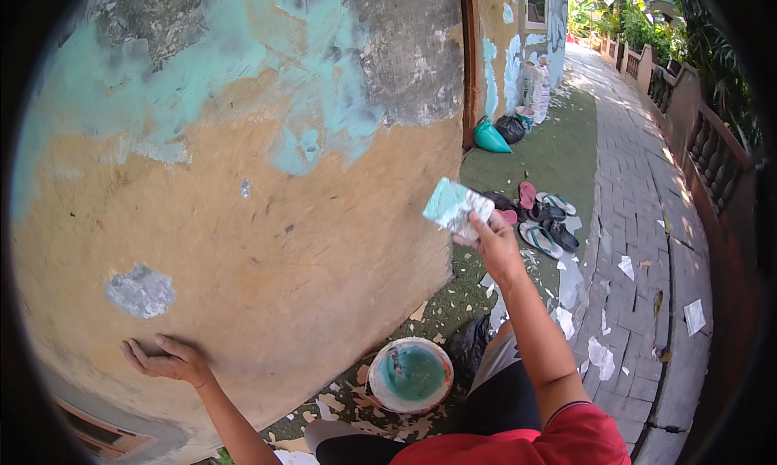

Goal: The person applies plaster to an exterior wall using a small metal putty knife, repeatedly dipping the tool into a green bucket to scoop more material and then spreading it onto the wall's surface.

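Observation:
My right hand point(488, 240) grips a flat scraper point(450, 202), its blade smeared with turquoise filler, held out in the air to the right of the wall. My left hand point(168, 360) is open beside the lower wall, fingers pointing left; I cannot tell whether it touches the surface. The wall point(340, 230) is bare tan below, with turquoise filler point(210, 68) spread in rough patches above. A grey patch point(140, 291) shows just above my left hand. Between my legs and the wall stands a white bucket point(410, 376) with turquoise paste in it.
Several sandals and shoes point(544, 220) lie on the green floor to the right. A turquoise bag point(490, 135), a black bag point(510, 128) and a white sack point(536, 89) stand farther along the wall. Paint flakes point(600, 356) litter the paving; a black plastic bag point(469, 348) sits by the bucket.

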`<state>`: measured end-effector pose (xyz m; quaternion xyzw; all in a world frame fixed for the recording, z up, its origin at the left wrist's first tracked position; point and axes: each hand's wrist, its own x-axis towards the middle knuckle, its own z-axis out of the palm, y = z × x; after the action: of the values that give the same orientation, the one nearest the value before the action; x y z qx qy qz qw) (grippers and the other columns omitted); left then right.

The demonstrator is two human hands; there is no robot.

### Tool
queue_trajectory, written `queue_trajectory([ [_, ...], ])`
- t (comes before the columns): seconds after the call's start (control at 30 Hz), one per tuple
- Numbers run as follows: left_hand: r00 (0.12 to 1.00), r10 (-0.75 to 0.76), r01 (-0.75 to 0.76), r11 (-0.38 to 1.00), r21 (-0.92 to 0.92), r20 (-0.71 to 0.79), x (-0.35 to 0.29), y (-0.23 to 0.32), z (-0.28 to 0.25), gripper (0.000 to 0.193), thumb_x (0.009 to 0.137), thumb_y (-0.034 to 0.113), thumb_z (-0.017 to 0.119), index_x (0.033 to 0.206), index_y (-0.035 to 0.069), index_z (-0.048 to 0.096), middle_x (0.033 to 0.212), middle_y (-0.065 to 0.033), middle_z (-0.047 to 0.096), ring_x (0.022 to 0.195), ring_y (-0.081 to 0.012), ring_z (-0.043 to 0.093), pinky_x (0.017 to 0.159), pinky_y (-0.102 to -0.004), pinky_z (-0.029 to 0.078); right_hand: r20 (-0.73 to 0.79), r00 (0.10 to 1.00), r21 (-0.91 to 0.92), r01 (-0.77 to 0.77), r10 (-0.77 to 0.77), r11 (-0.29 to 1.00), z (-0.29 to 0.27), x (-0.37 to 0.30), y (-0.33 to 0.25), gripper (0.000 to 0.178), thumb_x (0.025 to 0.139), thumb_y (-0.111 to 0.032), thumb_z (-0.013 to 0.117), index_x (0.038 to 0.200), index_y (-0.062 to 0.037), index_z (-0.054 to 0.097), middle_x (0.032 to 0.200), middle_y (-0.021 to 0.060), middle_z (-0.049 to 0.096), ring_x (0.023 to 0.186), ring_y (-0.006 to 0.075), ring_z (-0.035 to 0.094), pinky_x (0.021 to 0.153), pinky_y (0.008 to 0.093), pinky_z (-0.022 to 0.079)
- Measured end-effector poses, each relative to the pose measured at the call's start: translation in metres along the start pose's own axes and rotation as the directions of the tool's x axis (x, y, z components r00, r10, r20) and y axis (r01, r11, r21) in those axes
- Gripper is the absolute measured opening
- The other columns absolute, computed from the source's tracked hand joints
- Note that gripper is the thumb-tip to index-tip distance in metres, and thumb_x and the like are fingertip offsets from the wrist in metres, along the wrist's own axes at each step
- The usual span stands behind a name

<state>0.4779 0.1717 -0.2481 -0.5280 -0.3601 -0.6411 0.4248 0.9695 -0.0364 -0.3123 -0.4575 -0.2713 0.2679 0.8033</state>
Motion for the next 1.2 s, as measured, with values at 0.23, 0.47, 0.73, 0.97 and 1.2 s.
queue_trajectory([
  [0.23, 1.000, -0.006, 0.006, 1.000, 0.005, 0.012, -0.003, -0.001, 0.002, 0.045, 0.096, 0.021, 0.051, 0.129, -0.008, 0.041, 0.138, -0.0245, 0.036, 0.128, -0.0377, 0.037, 0.106, -0.0483, 0.031, -0.102, 0.751, -0.468, 0.543, -0.653, 0.698, 0.050, 0.057, -0.020, 0.032, 0.092, -0.006, 0.058, 0.124, -0.0013, 0.058, 0.115, 0.0108, 0.065, 0.102, 0.0165, 0.062, 0.090, 0.0288, 0.047],
  [0.47, 1.000, -0.013, 0.013, 1.000, -0.020, 0.005, -0.004, -0.002, 0.000, 0.044, 0.096, 0.020, 0.051, 0.129, -0.007, 0.042, 0.138, -0.0247, 0.036, 0.128, -0.0380, 0.038, 0.106, -0.0484, 0.031, 0.188, 0.497, -0.762, 0.618, -0.847, 0.194, 0.102, 0.064, -0.003, 0.043, 0.085, 0.003, 0.056, 0.127, -0.0072, 0.056, 0.124, 0.0189, 0.059, 0.117, 0.0329, 0.056, 0.095, 0.0366, 0.046],
  [0.73, 1.000, 0.016, -0.016, 1.000, 0.002, 0.011, -0.003, -0.003, 0.000, 0.042, 0.096, 0.019, 0.051, 0.128, -0.007, 0.042, 0.138, -0.0249, 0.036, 0.128, -0.0383, 0.038, 0.106, -0.0486, 0.032, 0.308, 0.580, -0.709, 0.669, -0.754, 0.224, 0.106, 0.011, 0.027, 0.051, 0.079, 0.009, 0.053, 0.129, -0.0029, 0.053, 0.129, 0.0214, 0.054, 0.122, 0.0345, 0.051, 0.098, 0.0391, 0.044],
  [0.97, 1.000, 0.005, -0.005, 1.000, -0.013, 0.013, -0.005, -0.003, 0.002, 0.043, 0.096, 0.019, 0.051, 0.129, -0.007, 0.041, 0.138, -0.0247, 0.036, 0.129, -0.0382, 0.037, 0.106, -0.0494, 0.032, 0.113, 0.420, -0.768, 0.612, -0.901, 0.189, 0.091, 0.076, -0.008, 0.052, 0.079, 0.008, 0.053, 0.130, -0.0044, 0.053, 0.127, 0.0213, 0.055, 0.118, 0.0365, 0.053, 0.096, 0.0398, 0.046],
  [1.2, 1.000, 0.021, -0.021, 0.999, -0.029, 0.007, -0.006, -0.003, 0.004, 0.043, 0.095, 0.018, 0.052, 0.128, -0.008, 0.042, 0.137, -0.0247, 0.037, 0.127, -0.0381, 0.039, 0.106, -0.0490, 0.033, 0.280, 0.529, -0.736, 0.654, -0.801, 0.174, 0.127, 0.021, 0.041, 0.053, 0.079, 0.006, 0.056, 0.130, -0.0034, 0.052, 0.130, 0.0186, 0.055, 0.118, 0.0361, 0.054, 0.096, 0.0405, 0.046],
])
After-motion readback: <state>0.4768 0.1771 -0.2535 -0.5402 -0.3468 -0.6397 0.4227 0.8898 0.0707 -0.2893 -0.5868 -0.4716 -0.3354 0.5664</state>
